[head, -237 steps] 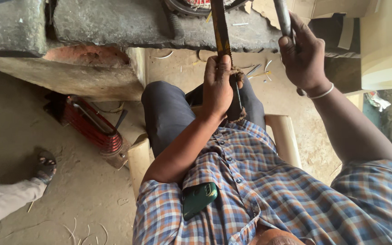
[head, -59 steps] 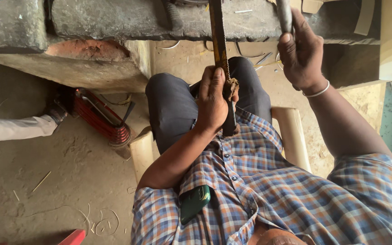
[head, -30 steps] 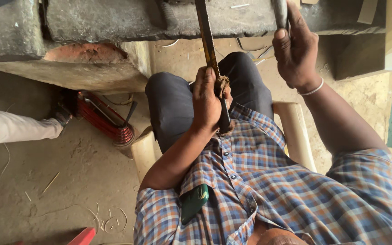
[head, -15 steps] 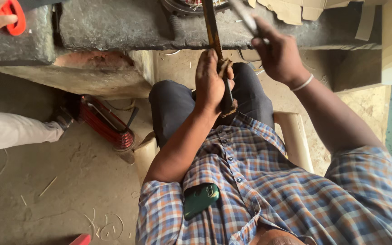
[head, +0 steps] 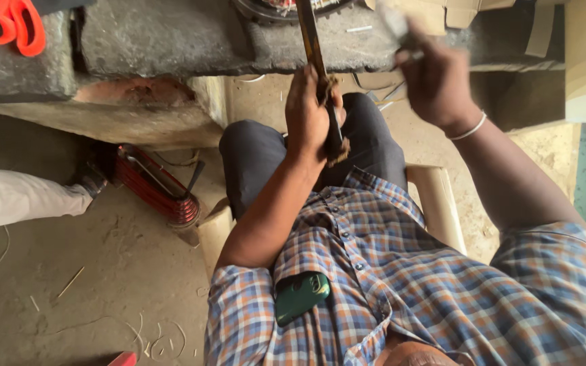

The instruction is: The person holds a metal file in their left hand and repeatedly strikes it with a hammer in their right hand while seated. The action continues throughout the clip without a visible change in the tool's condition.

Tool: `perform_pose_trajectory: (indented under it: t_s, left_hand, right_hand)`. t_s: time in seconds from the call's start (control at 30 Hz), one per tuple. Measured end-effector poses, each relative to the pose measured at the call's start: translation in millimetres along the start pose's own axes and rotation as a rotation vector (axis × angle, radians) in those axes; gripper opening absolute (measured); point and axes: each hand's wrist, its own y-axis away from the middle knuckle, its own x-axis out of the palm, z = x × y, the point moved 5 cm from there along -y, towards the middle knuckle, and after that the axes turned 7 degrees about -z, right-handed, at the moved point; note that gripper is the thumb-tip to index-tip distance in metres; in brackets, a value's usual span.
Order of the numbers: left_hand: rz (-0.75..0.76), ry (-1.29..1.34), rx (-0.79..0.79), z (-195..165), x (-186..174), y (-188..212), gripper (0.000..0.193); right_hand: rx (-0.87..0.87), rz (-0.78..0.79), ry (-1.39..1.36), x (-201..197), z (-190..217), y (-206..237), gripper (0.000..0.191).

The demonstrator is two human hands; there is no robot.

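Two hands | left hand (head: 308, 115) clamped on upright bar (head: 313, 47) | right hand (head: 435, 81) gripping blurred tool (head: 396, 22)

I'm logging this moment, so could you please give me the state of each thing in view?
Left hand: closed around the wooden bar.
Wooden bar: upright, top on the stone bench.
Right hand: raised, gripping a blurred tool.
Scissors: lying on the stone bench.
Phone: tucked in the shirt pocket.
Red coil: on the floor.

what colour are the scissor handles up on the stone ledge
Bright orange-red plastic scissor handles, lying on the grey stone ledge at top left; seen in the head view.
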Motion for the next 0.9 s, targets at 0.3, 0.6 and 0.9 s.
perform_pose_trajectory:
  t_s: [0.3, 0.6, 0.9]
  left_hand:
    - [-0.037, 0.4, -0.136, -1, 11, -24, 0.024]
    - [0.241, -0.048, -0.07, -57, -19, 89, 0.029]
    - [0.226, 0.11, -0.142, -58, -14, 90, 0.035]
  right_hand:
    - [0.031, 0.147, -0.01, 19, -8, -3, 0.043]
    - [0.507, -0.187, -0.88, 56, -34, 89, 0.053]
    - [0.517, -0.288, -0.899, 79, -84, 133, 0.053]
